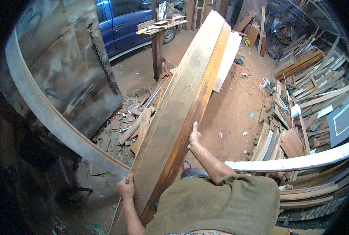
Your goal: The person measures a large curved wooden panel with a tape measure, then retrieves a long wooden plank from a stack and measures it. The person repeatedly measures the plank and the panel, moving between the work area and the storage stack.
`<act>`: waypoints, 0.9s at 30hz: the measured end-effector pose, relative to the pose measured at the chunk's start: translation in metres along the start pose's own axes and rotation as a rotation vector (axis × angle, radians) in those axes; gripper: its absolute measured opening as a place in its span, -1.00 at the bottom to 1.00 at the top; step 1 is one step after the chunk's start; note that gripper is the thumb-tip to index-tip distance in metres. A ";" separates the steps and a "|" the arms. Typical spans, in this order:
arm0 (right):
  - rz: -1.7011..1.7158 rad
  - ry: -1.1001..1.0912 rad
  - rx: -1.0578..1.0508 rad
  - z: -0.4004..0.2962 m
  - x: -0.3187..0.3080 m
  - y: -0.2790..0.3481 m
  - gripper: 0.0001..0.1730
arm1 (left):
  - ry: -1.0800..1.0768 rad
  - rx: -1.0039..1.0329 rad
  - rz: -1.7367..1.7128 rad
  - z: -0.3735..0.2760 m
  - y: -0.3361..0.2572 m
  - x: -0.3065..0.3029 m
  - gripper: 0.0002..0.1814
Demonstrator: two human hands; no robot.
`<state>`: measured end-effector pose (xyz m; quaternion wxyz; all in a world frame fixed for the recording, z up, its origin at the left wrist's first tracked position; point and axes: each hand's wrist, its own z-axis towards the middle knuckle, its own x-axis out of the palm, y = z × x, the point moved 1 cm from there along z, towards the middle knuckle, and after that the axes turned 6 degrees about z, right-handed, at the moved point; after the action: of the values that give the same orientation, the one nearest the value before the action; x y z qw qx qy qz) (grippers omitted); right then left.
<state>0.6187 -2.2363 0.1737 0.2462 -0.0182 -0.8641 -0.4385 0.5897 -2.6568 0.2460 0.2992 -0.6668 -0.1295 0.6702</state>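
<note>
A long wooden panel (174, 108) with a raised edge on its left and a varnished brown strip (189, 129) along its right side slants across the middle, its far end high in the view. My left hand (126, 186) grips the panel's left edge near its lower end, thumb on top. My right hand (194, 137) holds the varnished side farther up, thumb upward and most fingers hidden beneath. Beyond the right hand, a pale board (228, 63) shows from behind the panel's far right side.
Wood offcuts (115, 126) lie at left beside a stained metal sheet (71, 67). A post (157, 55) bears a small cluttered shelf (162, 25) near a blue vehicle (124, 26). A white beam (295, 161) and stacked lumber (309, 73) stand right; a cable (236, 73) lies on the dirt floor.
</note>
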 end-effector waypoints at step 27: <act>0.128 -0.098 0.481 0.242 -0.034 0.061 -0.07 | 0.855 -0.039 0.410 0.095 -0.237 0.042 -0.45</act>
<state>0.5644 -2.0073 0.0846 0.2284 -0.0349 -0.9516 -0.2026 0.5543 -2.4249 0.3546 0.1748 -0.9001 0.1269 0.3784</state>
